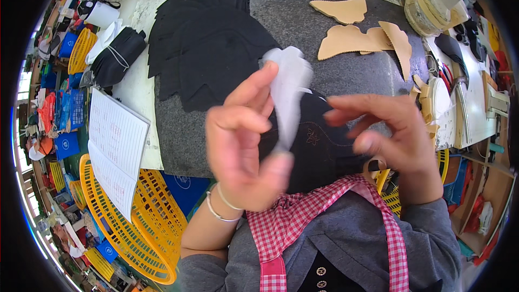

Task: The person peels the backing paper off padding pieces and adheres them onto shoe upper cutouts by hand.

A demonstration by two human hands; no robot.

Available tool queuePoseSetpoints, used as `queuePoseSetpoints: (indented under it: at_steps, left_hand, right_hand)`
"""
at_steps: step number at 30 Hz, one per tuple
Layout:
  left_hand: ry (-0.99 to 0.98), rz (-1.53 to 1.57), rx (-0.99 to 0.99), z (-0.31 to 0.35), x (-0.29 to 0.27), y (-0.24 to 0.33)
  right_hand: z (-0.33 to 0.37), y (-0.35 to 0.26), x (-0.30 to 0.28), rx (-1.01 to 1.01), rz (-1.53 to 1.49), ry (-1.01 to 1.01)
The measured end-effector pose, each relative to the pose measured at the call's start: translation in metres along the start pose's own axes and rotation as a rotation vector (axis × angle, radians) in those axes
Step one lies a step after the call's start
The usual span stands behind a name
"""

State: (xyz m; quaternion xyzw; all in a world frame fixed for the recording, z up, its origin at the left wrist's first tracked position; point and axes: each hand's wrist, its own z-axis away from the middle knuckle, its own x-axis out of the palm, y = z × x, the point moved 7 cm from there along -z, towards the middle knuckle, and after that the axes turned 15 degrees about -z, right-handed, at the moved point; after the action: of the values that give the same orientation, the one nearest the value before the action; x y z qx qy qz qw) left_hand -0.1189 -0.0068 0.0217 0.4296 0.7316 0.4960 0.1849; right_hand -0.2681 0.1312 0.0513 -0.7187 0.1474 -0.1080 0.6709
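My left hand (241, 146) is raised over the work mat, a bracelet at its wrist. Thumb and fingers pinch a thin pale grey-white piece (289, 81) with a scalloped top edge, blurred by motion. My right hand (392, 130) hovers opposite it, fingers curved and apart, with nothing seen between them. Below both hands lies a black cut piece (312, 154) with a stitched flower and curved seam line, partly hidden by my left hand. A narrow beige strip (373, 168) curls under my right hand. A fanned stack of black cut pieces (211, 48) lies farther left.
Tan cut pieces with zigzag edges (351, 42) lie at the mat's far right. Beyond them stands a glue-stained tub (432, 8) with a brush-like handle. An open notebook (116, 146) rests over a yellow basket (157, 227) at left. Scissors-like tools (459, 86) lie right.
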Motion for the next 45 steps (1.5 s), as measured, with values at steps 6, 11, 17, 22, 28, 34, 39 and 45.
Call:
queuePoseSetpoints:
  at_steps: [6, 11, 17, 22, 28, 34, 39, 45]
  left_hand:
    - [0.064, -0.471, -0.189, -0.002, -0.013, 0.002]
    - [-0.041, -0.096, -0.799, 0.035, -0.050, -0.034]
    - [-0.140, -0.622, -0.798, 0.047, -0.040, -0.036]
    - [-0.169, -0.850, -0.713, 0.038, -0.036, -0.031]
    - [-0.382, -1.475, -0.414, 0.013, -0.032, -0.019]
    - [0.107, -1.682, 0.164, -0.067, -0.084, -0.014]
    - [0.319, -1.739, 0.319, -0.088, -0.120, -0.038]
    - [0.253, -1.524, 0.352, -0.086, -0.128, -0.021]
  right_hand:
    - [-0.005, 0.011, 0.007, 0.250, -0.406, 0.233]
    - [-0.013, 0.048, -0.004, 0.349, -0.233, 0.086]
    - [-0.015, 0.071, -0.001, 0.361, 0.236, 0.067]
    - [-0.019, 0.071, 0.000, 0.328, 0.300, 0.067]
    - [-0.029, 0.051, 0.006, 0.143, 0.795, -0.018]
    - [-0.058, 0.040, -0.048, 0.033, 1.017, 0.222]
    - [-0.069, 0.068, -0.053, -0.367, 0.814, 0.014]
    - [-0.056, 0.071, -0.055, -0.208, 0.700, 0.041]
